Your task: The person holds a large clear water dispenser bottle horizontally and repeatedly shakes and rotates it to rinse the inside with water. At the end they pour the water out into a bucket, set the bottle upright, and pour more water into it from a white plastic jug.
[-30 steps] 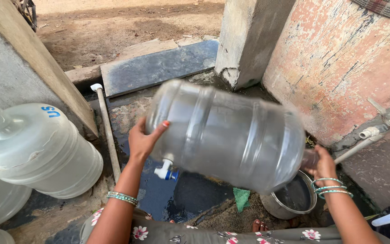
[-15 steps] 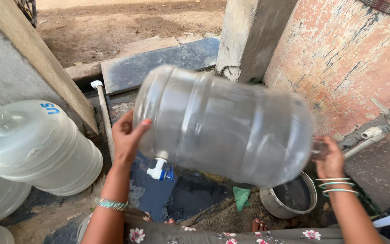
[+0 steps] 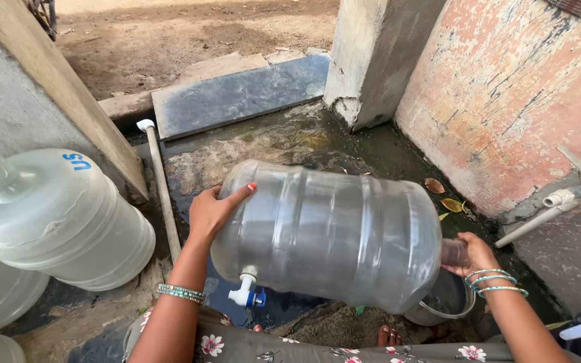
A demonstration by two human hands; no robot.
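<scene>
I hold a large clear plastic water jug (image 3: 331, 235) sideways in front of me, with a white and blue tap (image 3: 247, 290) near its base at lower left. My left hand (image 3: 211, 210) presses flat against the jug's bottom end. My right hand (image 3: 473, 254) grips the jug's neck at the right, which tilts down over a small metal pot (image 3: 446, 306) on the wet ground. Bangles circle both wrists.
Other big clear jugs (image 3: 55, 215) lie at the left beside a grey wall. A white pipe (image 3: 161, 188) runs along the wet ground. A concrete pillar (image 3: 378, 54), a peeling pink wall (image 3: 526, 94) with a white pipe fitting (image 3: 566, 198) stand at right. My toes (image 3: 388, 334) show below.
The jug has come lower and nearer to me, and its neck has tipped down toward the metal pot. Both hands kept their hold on its ends.
</scene>
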